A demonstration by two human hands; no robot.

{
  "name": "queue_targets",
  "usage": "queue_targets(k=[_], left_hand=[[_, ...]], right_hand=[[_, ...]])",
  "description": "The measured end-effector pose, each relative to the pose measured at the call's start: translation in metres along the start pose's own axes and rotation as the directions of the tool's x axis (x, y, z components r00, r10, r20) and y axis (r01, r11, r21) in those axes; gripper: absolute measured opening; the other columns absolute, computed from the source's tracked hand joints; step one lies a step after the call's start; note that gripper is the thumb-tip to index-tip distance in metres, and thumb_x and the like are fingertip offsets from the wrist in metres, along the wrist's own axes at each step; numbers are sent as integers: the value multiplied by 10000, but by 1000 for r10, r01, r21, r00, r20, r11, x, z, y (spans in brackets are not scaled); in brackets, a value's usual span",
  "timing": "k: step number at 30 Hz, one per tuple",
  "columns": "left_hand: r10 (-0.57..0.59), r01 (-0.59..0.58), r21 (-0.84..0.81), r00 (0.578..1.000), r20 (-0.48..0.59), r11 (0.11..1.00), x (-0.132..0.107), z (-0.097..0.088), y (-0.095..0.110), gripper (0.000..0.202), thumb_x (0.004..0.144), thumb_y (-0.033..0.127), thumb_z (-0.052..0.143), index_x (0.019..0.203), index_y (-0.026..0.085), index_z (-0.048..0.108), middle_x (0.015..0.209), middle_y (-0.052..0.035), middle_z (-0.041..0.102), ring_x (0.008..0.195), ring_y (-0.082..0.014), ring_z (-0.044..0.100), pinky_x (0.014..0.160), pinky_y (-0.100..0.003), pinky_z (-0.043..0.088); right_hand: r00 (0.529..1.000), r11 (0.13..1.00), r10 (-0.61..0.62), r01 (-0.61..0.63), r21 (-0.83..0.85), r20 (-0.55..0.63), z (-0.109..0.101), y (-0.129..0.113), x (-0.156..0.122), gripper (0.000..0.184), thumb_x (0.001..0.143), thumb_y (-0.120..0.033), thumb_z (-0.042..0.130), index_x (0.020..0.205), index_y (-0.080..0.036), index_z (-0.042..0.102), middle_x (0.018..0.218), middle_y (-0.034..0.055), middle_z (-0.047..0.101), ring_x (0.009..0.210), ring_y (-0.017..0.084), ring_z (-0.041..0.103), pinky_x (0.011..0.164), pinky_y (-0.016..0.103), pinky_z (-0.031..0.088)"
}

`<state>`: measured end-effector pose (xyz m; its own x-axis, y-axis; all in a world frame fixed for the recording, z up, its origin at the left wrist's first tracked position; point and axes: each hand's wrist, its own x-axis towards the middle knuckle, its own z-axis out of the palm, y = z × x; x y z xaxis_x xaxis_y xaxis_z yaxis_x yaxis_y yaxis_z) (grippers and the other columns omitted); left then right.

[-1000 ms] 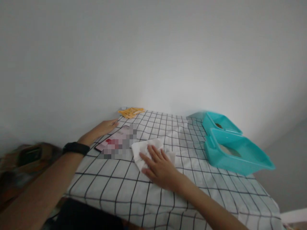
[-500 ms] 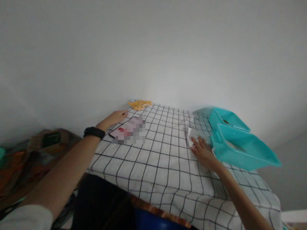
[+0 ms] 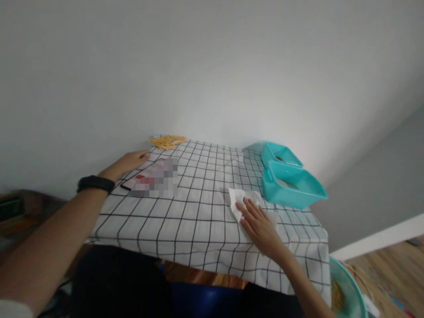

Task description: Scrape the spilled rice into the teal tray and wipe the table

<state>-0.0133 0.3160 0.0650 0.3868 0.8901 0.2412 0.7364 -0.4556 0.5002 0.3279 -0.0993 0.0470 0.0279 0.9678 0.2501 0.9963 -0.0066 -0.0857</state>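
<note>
My right hand [image 3: 260,223] lies flat with its fingers stretched out, pressing a white tissue [image 3: 234,199] against the checked tablecloth [image 3: 198,212]. Part of the tissue is hidden under the palm. My left hand [image 3: 130,160], with a black band at the wrist, rests near the table's left edge, its fingers extended and holding nothing. Just beside it lies a phone [image 3: 145,180], its screen partly blurred out. Beyond that hand, a crumpled yellow cloth [image 3: 168,141] sits at the far left corner.
Two turquoise bins [image 3: 294,183] stand at the table's right side, one behind the other, each with something small inside. A grey-white wall [image 3: 205,79] rises behind the table. On the floor at lower right is a turquoise basket [image 3: 351,282].
My right hand and the tissue have moved nearer the table's front edge, away from the bins. The view has turned to the right, bringing the floor basket into sight. My left hand stays by the phone.
</note>
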Motion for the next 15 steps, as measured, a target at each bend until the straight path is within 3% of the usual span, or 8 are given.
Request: queue_targets(k=[5,8,10,12,14,15], left_hand=[[-4,4,28,1000,12,1000,3,1,-4,380,931,348,618,1267,172,582,1326,-100,594,1173,-288,596,969,-519,512],[-13,12,37,1000,21,999,7,2,-8,382,930,344,620,1267,170,582,1330,-100,593,1185,-291,588,976,-521,508],[-18,17,37,1000,26,999,8,2,-9,383,930,344,620,1269,170,581,1332,-101,592,1189,-292,586,979,-523,505],[-20,19,30,999,25,999,7,2,-7,381,931,345,618,1269,171,581,1332,-102,591,1186,-290,587,978,-523,506],[-21,21,15,1000,14,1000,4,1,-2,378,932,346,618,1265,171,583,1324,-102,595,1173,-286,595,969,-519,512],[-21,21,6,1000,5,1000,3,1,0,377,931,348,619,1262,171,584,1318,-101,598,1164,-283,600,962,-514,516]], right_hand=[[990,994,100,-96,44,-103,-3,30,-35,486,1027,-356,324,1494,-278,431,1561,52,414,1466,229,322,1150,492,348],[963,978,206,-198,59,-174,-6,79,-66,494,1005,-354,317,1445,-229,504,1503,85,492,1438,248,375,1141,497,358],[918,943,331,-327,57,-217,-15,122,-93,513,963,-367,331,1373,-183,578,1442,128,551,1391,279,445,1100,484,408],[816,838,541,-545,42,-206,-33,164,-122,497,902,-361,349,1216,-176,687,1216,146,701,1187,309,627,952,449,518],[619,629,770,-777,18,-155,-54,194,-149,457,844,-394,371,951,-182,761,828,132,760,843,329,725,723,413,565],[584,599,792,-799,42,-179,-64,202,-159,461,849,-411,364,892,-178,759,735,118,742,777,312,719,677,376,556]])
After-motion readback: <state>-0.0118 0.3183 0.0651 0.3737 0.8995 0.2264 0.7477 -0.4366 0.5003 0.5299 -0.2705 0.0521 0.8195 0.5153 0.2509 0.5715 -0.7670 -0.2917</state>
